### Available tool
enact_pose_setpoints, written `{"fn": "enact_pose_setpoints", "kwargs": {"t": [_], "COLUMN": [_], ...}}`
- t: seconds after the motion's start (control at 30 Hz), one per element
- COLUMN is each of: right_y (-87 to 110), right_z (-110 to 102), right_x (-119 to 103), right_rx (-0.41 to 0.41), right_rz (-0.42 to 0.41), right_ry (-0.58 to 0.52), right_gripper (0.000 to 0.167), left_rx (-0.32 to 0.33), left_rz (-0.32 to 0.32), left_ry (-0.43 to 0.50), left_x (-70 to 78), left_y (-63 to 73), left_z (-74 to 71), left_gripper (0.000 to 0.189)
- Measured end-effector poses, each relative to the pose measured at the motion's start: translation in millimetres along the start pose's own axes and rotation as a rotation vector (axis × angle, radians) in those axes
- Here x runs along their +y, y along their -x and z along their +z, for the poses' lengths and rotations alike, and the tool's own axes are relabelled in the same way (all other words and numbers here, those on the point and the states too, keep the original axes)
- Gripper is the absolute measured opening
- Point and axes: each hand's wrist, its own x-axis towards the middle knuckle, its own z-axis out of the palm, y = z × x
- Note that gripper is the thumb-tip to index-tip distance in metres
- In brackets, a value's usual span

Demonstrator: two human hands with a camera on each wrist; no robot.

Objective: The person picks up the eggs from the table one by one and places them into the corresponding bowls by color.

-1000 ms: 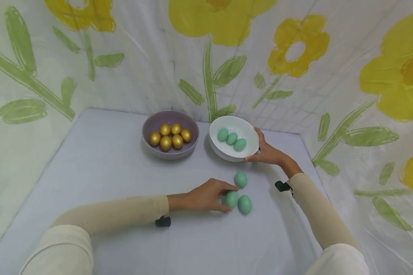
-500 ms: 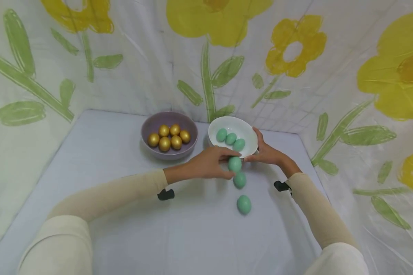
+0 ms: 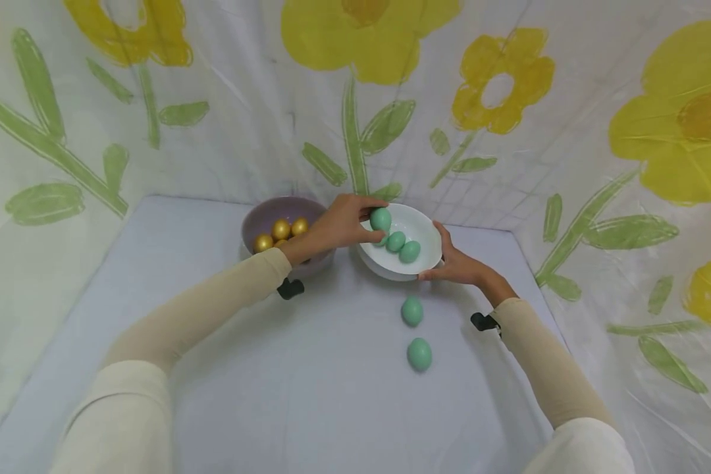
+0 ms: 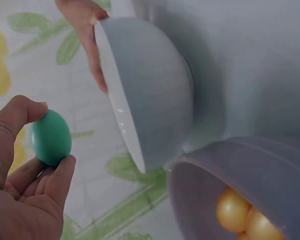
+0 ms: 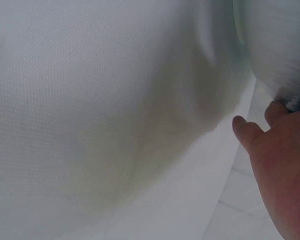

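My left hand (image 3: pixel 338 227) pinches a green egg (image 3: pixel 381 218) between thumb and fingers over the left side of the white bowl (image 3: pixel 423 227). In the left wrist view the same egg (image 4: pixel 51 138) hangs apart from the bowl's rim. Three green eggs (image 3: pixel 410 251) lie inside that bowl, one partly hidden by the held egg and fingers. My right hand (image 3: pixel 462 264) grips the bowl by its right side, thumb near the front rim. In the right wrist view that hand (image 5: pixel 285 160) shows at the bowl's outer wall, most fingers hidden.
Two more green eggs, a nearer one (image 3: pixel 419 354) and a farther one (image 3: pixel 412 311), lie on the pale table (image 3: pixel 308 395) in front of the bowl. Left of it stands a purple bowl (image 3: pixel 253 220) of golden eggs (image 3: pixel 281 229), partly behind my left wrist. A flowered curtain (image 3: pixel 237 131) hangs behind.
My left hand has picked up a green egg from the table and carried it up and away to the white bowl. The right hand has stayed at the bowl.
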Motion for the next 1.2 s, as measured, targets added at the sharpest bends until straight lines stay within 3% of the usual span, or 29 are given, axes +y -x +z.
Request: {"fn": "enact_pose_setpoints", "kwargs": {"t": [0.3, 0.47, 0.67, 0.83, 1.0, 1.2], "right_y": [1.4, 1.3, 1.4, 2.2, 2.0, 2.4], "right_z": [5, 2, 0, 1, -1, 0], "right_x": [-1, -2, -2, -2, -2, 2], "right_rx": [-0.018, -0.004, 0.009, 0.004, 0.003, 0.003], "right_rz": [0.001, -0.017, -0.012, -0.017, -0.021, -0.014], "right_ry": [-0.015, 0.001, -0.013, -0.014, -0.004, 0.005], "right_gripper": [0.14, 0.14, 0.139, 0.137, 0.139, 0.14], "left_rx": [-0.095, -0.175, -0.274, -0.291, -0.279, -0.269], "left_rz": [-0.027, -0.057, -0.051, -0.111, -0.192, -0.221], "left_ry": [-0.247, -0.439, -0.686, -0.754, -0.758, -0.755], "left_x": [-32.3, -28.1, -18.7, -12.6, -10.5, -13.2], "left_y": [-22.2, -32.9, -42.6, -45.9, -50.0, -53.0], "left_z": [16.8, 25.0, 40.1, 52.6, 57.7, 65.5], "left_gripper": [0.067, 0.064, 0.043, 0.041, 0.04, 0.034]}}
